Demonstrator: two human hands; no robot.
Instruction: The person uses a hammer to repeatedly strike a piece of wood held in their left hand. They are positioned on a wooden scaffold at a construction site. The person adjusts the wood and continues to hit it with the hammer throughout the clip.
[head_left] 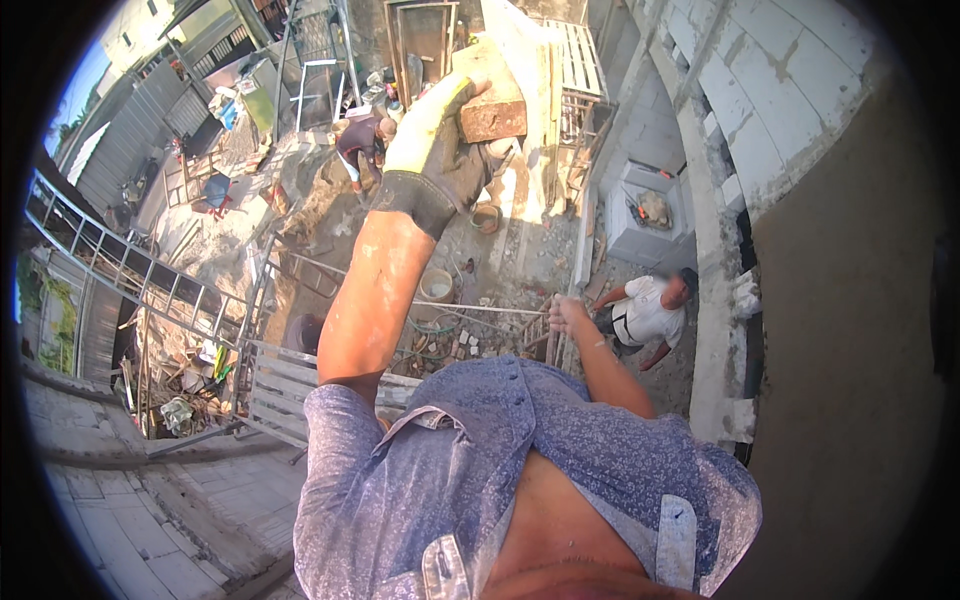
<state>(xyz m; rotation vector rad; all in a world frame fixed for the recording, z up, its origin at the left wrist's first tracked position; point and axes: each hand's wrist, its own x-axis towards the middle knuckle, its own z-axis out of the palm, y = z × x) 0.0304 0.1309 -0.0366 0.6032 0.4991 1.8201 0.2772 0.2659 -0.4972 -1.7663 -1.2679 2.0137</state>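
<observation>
My left hand (445, 150), in a yellow and dark glove, reaches far forward. Its fingers and thumb grip a reddish-brown brick (494, 120), whose upper face is bright with sun. My bare right hand (569, 315) is closed in front of my chest. A thin pale line, perhaps a rope (490, 309), runs from the left up to it; whether the fingers hold it or something else cannot be made out. Beyond the brick rises a sunlit pale upright board or post (540, 110).
A person in a white shirt (655, 312) stands lower right; another person (362, 140) bends over further off. Metal scaffold frames (130, 265) curve along the left. A slatted platform (275, 385) lies beside me. Buckets (437, 286) and rubble cover the ground. Block walls (790, 80) stand right.
</observation>
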